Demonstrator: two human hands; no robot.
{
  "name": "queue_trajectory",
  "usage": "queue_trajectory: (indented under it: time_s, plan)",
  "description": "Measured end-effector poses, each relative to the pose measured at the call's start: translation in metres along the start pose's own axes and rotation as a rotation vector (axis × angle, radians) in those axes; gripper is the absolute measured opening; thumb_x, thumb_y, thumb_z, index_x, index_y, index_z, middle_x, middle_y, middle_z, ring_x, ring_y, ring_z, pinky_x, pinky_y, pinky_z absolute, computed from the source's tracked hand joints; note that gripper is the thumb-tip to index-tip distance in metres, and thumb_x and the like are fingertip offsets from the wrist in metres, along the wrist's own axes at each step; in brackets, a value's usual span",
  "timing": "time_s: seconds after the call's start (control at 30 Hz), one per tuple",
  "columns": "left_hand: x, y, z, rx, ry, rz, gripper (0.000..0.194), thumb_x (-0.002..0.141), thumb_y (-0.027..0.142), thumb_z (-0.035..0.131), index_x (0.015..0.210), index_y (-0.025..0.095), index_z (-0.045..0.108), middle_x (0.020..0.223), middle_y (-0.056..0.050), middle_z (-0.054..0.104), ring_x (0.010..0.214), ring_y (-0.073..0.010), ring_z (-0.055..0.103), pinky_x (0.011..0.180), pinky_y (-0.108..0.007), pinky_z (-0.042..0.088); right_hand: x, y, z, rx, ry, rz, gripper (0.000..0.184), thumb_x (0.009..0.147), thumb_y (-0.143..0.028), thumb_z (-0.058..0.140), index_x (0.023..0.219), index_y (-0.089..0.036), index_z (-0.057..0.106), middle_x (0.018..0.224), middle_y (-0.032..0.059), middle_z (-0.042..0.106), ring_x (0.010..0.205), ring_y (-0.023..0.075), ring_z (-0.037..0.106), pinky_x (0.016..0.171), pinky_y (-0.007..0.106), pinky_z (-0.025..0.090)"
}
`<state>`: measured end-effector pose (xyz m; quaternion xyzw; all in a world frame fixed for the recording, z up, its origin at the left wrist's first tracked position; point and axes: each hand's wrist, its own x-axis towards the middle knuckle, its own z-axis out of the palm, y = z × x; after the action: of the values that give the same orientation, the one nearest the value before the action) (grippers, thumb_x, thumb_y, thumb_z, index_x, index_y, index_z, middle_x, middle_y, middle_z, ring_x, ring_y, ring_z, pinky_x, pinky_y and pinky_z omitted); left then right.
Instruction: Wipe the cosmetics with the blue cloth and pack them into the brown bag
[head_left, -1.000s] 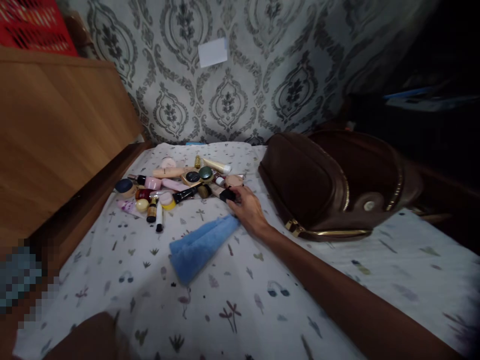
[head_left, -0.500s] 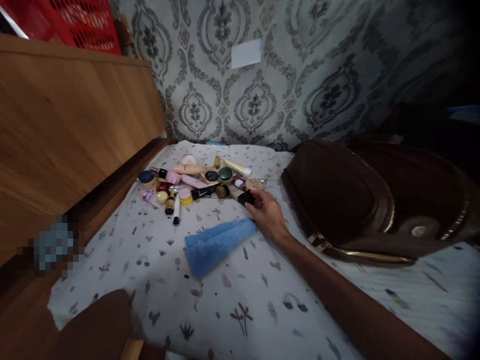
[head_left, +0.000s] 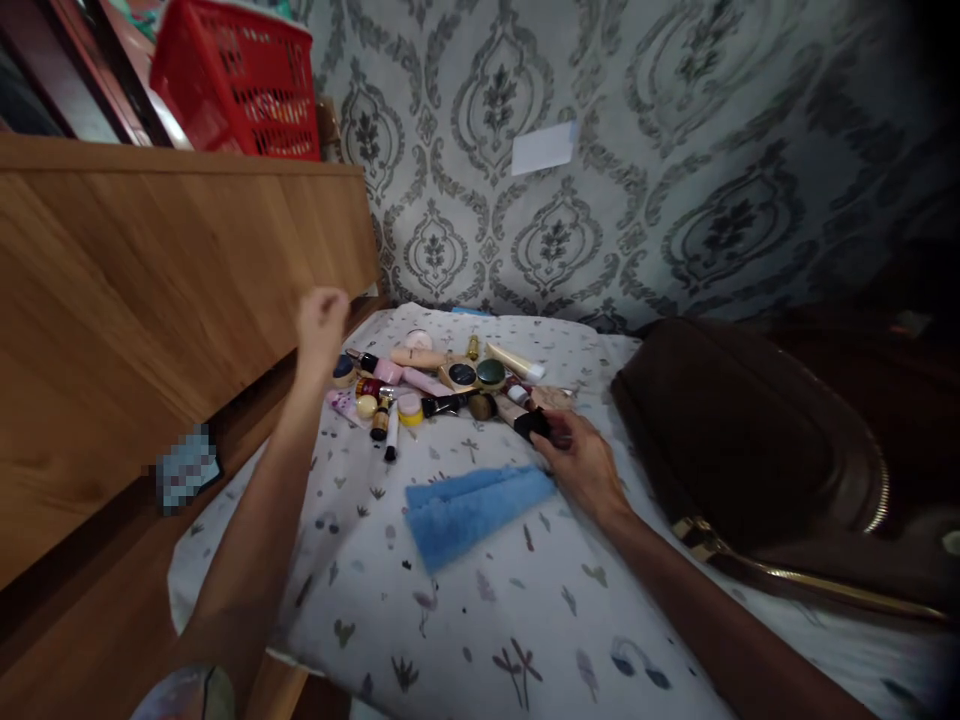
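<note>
A pile of small cosmetics [head_left: 442, 385] lies on a patterned white bedsheet [head_left: 487, 600]: tubes, round jars, compacts and little bottles. My right hand [head_left: 581, 460] rests at the pile's right end, fingers closed on a black-capped cosmetic tube [head_left: 529, 420]. A folded blue cloth [head_left: 469, 505] lies just left of that hand. My left hand [head_left: 321, 322] is raised above the pile's left end, curled into a loose fist with nothing visible in it.
A large brown leather bag [head_left: 750, 450] with gold zips lies on the right of the bed. A wooden cabinet [head_left: 150, 290] stands along the left, with a red basket [head_left: 236, 85] on top. Patterned wallpaper [head_left: 600, 180] backs the bed.
My left arm has come up into view and reached over the left end of the pile. The camera has tilted up and shifted left. My right hand has stayed on the tube.
</note>
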<state>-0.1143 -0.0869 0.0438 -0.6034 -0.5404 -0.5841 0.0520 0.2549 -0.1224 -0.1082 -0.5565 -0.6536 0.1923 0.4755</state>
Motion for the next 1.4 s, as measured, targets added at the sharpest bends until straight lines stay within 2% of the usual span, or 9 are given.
queue_trajectory:
  time_s: [0.1,0.17,0.27,0.43,0.5,0.63,0.87,1.1,1.4]
  plan:
    - [-0.03,-0.019,0.025,0.264,-0.268,-0.112,0.03,0.085,0.046,0.069,0.094,0.017,0.066,0.101,-0.011,0.069,0.105,-0.0317,0.063,0.096,-0.053,0.049,0.001,0.0,0.0,0.016,0.0,0.007,0.043,0.073,-0.039,0.064,0.108,-0.015,0.067,0.102,0.0125,0.071,0.081,0.0238,0.066,0.078,0.042,0.056]
    - [-0.051,-0.028,0.041,0.399,-0.416,-0.157,0.034,0.081,0.047,0.071,0.097,0.018,0.064,0.105,-0.014,0.07,0.108,-0.0353,0.062,0.093,-0.052,0.049,0.001,0.0,0.0,0.026,0.002,0.008,0.043,0.072,-0.04,0.064,0.107,-0.016,0.067,0.101,0.0122,0.071,0.08,0.0235,0.066,0.077,0.041,0.056]
    - [-0.068,-0.036,0.054,0.546,-0.546,-0.165,0.034,0.087,0.041,0.063,0.112,0.017,0.06,0.122,-0.019,0.066,0.123,-0.0384,0.054,0.099,-0.052,0.045,0.0,0.001,0.001,0.042,-0.005,0.011,0.042,0.073,-0.04,0.064,0.107,-0.016,0.067,0.101,0.0115,0.071,0.082,0.0236,0.066,0.078,0.04,0.056]
    - [-0.054,-0.047,0.055,0.608,-0.702,-0.168,0.04,0.093,0.034,0.055,0.132,0.026,0.053,0.119,-0.006,0.07,0.111,-0.0238,0.064,0.094,-0.033,0.049,-0.002,0.0,0.001,0.06,-0.001,0.028,0.043,0.074,-0.042,0.064,0.108,-0.016,0.066,0.102,0.0114,0.07,0.083,0.0232,0.065,0.082,0.04,0.055]
    - [-0.045,-0.052,0.054,0.65,-0.694,-0.208,0.041,0.096,0.042,0.049,0.132,0.023,0.053,0.117,-0.007,0.071,0.109,-0.0242,0.066,0.09,-0.032,0.051,-0.002,-0.001,0.0,0.063,-0.009,0.03,0.043,0.074,-0.043,0.064,0.108,-0.016,0.067,0.102,0.0117,0.07,0.083,0.0232,0.065,0.082,0.04,0.055]
    - [-0.036,-0.064,0.06,0.752,-0.647,-0.288,0.046,0.101,0.05,0.036,0.126,0.018,0.058,0.119,-0.017,0.069,0.113,-0.0321,0.064,0.091,-0.042,0.051,-0.002,-0.001,-0.001,0.057,-0.027,0.03,0.044,0.074,-0.043,0.065,0.108,-0.016,0.067,0.103,0.0121,0.07,0.084,0.0237,0.065,0.081,0.041,0.055]
    - [-0.024,-0.081,0.08,0.749,-0.668,-0.3,0.038,0.096,0.041,0.059,0.124,0.016,0.06,0.126,-0.011,0.062,0.111,-0.0245,0.063,0.095,-0.049,0.053,-0.001,0.0,-0.001,0.059,-0.022,0.035,0.044,0.073,-0.044,0.063,0.106,-0.016,0.068,0.101,0.0121,0.07,0.082,0.0234,0.065,0.081,0.042,0.055]
    - [-0.008,-0.102,0.096,0.582,-0.701,-0.153,0.036,0.096,0.034,0.061,0.128,0.018,0.059,0.13,-0.011,0.06,0.113,-0.0247,0.062,0.095,-0.047,0.054,-0.002,-0.001,-0.002,0.052,-0.038,0.058,0.046,0.072,-0.045,0.062,0.107,-0.016,0.068,0.102,0.0121,0.07,0.082,0.0233,0.065,0.079,0.041,0.054]
    - [0.0,-0.119,0.109,0.557,-0.626,-0.168,0.039,0.095,0.035,0.062,0.13,0.018,0.057,0.131,-0.011,0.059,0.113,-0.0253,0.062,0.095,-0.048,0.054,-0.002,0.002,-0.001,0.068,-0.035,0.068,0.041,0.074,-0.043,0.063,0.107,-0.018,0.068,0.1,0.01,0.07,0.084,0.0236,0.065,0.082,0.042,0.053]
